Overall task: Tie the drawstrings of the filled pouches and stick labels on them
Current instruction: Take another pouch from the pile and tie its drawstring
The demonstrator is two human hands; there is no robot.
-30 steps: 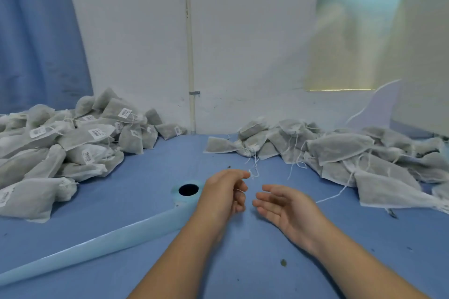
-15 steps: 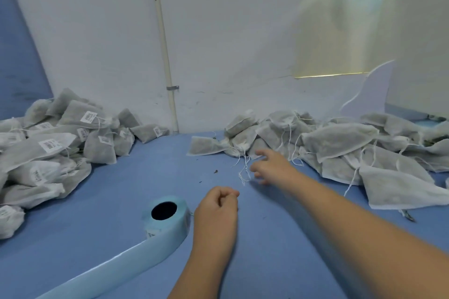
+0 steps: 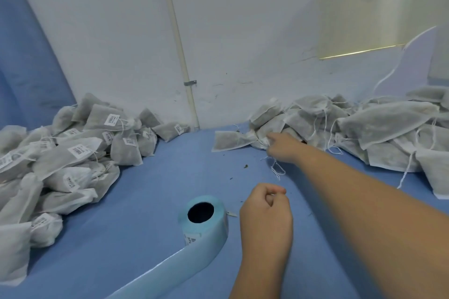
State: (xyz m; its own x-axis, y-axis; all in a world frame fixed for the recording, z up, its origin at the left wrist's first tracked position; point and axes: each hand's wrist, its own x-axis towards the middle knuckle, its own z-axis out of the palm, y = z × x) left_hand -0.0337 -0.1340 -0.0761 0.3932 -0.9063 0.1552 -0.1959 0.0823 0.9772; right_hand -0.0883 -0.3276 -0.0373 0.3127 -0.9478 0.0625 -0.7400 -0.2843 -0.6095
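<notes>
Now, the right hand (image 3: 284,149) reaches to the near edge of the unlabelled pile (image 3: 379,124), its fingertips touching the neck of a pouch (image 3: 258,135). Motion blur hides whether the grip is closed on it. White drawstrings (image 3: 278,170) hang in thin loops under that hand onto the blue desk (image 3: 145,189). The pouches are pale grey, slightly see-through mesh with dark filling; those here have loose strings and no labels.

The left hand (image 3: 266,211) hovers nearer, its grip narrow, fingers curled with thumb against forefinger; nothing shows inside, and a thread there would be too fine to see. Just beside it stands the light blue label roll (image 3: 206,221), its strip trailing off the bottom edge. The labelled pile (image 3: 73,153), at far left, is cut off by the frame, its barcode print unreadable.
</notes>
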